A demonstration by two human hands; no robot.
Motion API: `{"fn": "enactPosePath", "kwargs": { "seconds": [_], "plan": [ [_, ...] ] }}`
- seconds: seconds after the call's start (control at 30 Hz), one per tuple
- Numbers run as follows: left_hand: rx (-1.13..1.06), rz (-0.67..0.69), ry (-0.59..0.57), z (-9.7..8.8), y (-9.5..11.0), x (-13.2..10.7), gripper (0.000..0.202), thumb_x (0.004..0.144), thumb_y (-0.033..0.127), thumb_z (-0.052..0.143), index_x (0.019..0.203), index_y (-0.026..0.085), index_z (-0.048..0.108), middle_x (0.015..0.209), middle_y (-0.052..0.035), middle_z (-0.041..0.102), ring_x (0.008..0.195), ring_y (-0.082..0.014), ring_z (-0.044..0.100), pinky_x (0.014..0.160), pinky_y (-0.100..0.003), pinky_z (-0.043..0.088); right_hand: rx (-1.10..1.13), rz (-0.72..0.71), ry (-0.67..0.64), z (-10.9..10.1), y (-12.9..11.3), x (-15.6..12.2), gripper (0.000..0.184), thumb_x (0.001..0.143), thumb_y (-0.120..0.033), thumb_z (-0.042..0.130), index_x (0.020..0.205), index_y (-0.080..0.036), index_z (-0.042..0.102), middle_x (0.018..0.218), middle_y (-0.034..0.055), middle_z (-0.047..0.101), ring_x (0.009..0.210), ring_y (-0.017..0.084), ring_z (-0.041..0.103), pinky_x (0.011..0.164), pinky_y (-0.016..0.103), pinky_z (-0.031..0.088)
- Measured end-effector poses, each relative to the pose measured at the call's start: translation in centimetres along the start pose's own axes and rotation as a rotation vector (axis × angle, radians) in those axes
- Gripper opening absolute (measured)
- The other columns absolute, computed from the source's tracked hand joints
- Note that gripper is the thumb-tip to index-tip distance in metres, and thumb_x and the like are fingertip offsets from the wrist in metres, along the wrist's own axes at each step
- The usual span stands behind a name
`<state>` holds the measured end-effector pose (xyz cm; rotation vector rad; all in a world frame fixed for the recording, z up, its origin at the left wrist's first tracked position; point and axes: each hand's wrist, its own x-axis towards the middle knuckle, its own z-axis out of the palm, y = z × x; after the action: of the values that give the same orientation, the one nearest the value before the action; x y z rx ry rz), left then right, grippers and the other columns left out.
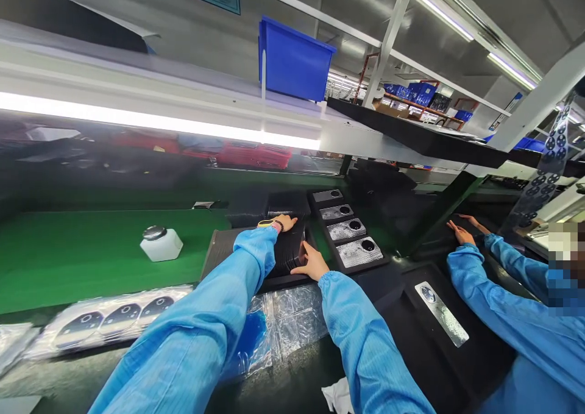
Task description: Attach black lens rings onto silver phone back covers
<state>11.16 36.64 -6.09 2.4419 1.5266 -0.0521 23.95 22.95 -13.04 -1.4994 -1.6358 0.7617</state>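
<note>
Head view: left hand (pixel 286 222) over black tray stack (pixel 225 247), its grip unclear; right hand (pixel 312 263) beside the stack, thumb and fingers spread.

Green bench (pixel 91 243): white bottle (pixel 163 246) at left, dark stack (pixel 223 249), black tray (pixel 331 247) with four silvery plates (pixel 351 254).
</note>
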Motion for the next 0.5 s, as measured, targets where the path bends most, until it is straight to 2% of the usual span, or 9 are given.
{"fn": "enactPosePath", "kwargs": {
  "seconds": [0.17, 0.27, 0.5],
  "plan": [
    [-0.038, 0.061, 0.022, 0.0, 2.2, 0.2, 0.032, 0.092, 0.032, 0.058, 0.12, 0.017, 0.055, 0.121, -0.0095, 0.058, 0.101, -0.0235, 0.061, 0.084, -0.044, 0.053, -0.002, -0.061, 0.046, 0.1, -0.5, -0.8, 0.093, 0.041, -0.025, 0.09, 0.128, -0.023, 0.057, 0.133, 0.0105, 0.058, 0.128, 0.031, 0.049, 0.108, 0.046, 0.041],
    [-0.043, 0.087, 0.018, 0.5, 3.3, 0.3, 0.031, 0.092, 0.032, 0.057, 0.119, 0.017, 0.056, 0.121, -0.0094, 0.058, 0.101, -0.0231, 0.061, 0.084, -0.043, 0.053, -0.013, -0.077, 0.083, 0.1, -0.5, -1.3, 0.096, 0.043, -0.025, 0.089, 0.132, -0.022, 0.053, 0.138, 0.0125, 0.053, 0.132, 0.032, 0.044, 0.11, 0.048, 0.037],
    [-0.018, 0.066, -0.003, 1.4, 3.6, 0.0, 0.031, 0.092, 0.032, 0.058, 0.12, 0.017, 0.056, 0.121, -0.0094, 0.058, 0.101, -0.0232, 0.061, 0.084, -0.043, 0.053, -0.034, -0.081, 0.085, 0.5, -0.6, -1.8, 0.102, 0.046, -0.027, 0.089, 0.138, -0.021, 0.046, 0.142, 0.0136, 0.048, 0.135, 0.032, 0.04, 0.112, 0.048, 0.034]
  ]
}}
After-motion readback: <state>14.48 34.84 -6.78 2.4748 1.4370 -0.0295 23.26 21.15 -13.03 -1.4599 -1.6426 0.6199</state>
